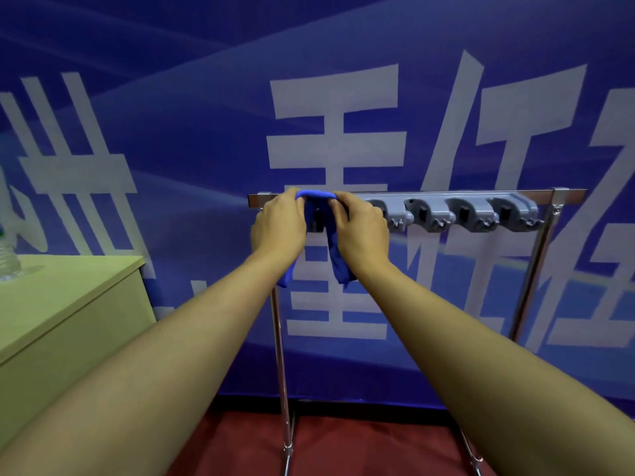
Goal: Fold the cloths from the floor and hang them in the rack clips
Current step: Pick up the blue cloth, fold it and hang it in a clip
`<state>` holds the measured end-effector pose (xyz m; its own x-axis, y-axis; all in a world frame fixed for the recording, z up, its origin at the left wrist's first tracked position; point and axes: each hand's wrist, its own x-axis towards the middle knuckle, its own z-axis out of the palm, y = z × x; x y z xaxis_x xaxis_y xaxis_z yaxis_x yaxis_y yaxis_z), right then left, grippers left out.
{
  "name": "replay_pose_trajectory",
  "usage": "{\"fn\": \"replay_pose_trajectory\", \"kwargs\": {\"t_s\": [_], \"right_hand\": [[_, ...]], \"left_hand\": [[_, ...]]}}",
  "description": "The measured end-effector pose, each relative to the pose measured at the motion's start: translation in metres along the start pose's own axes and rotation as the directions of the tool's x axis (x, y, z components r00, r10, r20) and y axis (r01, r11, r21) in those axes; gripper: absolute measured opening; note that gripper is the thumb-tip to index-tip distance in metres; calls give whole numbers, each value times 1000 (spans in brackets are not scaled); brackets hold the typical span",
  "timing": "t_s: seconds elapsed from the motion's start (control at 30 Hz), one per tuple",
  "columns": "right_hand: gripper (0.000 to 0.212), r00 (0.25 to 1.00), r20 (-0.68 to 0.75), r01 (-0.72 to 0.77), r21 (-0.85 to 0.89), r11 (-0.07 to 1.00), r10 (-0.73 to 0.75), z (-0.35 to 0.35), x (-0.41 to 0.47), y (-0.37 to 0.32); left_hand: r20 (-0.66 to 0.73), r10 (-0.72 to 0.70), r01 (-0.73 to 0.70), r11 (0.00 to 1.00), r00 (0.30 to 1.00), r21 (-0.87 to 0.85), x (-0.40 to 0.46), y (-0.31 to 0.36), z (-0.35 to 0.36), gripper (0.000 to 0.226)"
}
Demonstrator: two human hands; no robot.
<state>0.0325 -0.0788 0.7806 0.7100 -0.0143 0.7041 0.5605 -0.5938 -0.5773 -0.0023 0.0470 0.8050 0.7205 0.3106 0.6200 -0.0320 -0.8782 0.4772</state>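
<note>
Rack of chromed tube stands against a blue banner printed with large white characters, its top bar carrying a grey strip of clips. Four of those clips show bare to the right of the hands, each with a dark square slot and a small hook under it. To the left of the rack sits a pale green bench, and on its far left corner a clear plastic bottle is cut off by the frame edge. Below the rack the floor is dark red, with the rack's two legs running down to it.

Both forearms reach in from the bottom of the view and cover much of the rack's left leg. At the left end of the rack bar, the blue cloth is draped over the clip strip, its folded top edge arching between the two hands and its two ends hanging down below the bar (one end peeks out under each wrist). The left hand pinches the cloth's top edge with curled fingers on the left side; the right hand pinches it the same way just to the right, fingertips bent down over the fold. The clip behind the cloth is mostly hidden, so whether the cloth is already seated in it cannot be told, though a dark slot seems to show between the hands.
</note>
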Motion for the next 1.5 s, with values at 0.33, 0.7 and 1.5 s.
{"fn": "replay_pose_trajectory", "kwargs": {"t_s": [0.33, 0.7, 1.5], "right_hand": [[32, 987, 157, -34, 11, 999, 32, 28, -12, 25], [31, 948, 307, -156, 236, 959, 79, 33, -19, 20], [32, 909, 294, -376, 268, 887, 296, -49, -128, -10]], "left_hand": [[166, -63, 71, 997, 984, -41, -10, -28, 36, 60], [354, -55, 230, 851, 933, -472, -20, -29, 39, 37], [459, -259, 499, 676, 850, -542, -130, -9, -10, 29]]}}
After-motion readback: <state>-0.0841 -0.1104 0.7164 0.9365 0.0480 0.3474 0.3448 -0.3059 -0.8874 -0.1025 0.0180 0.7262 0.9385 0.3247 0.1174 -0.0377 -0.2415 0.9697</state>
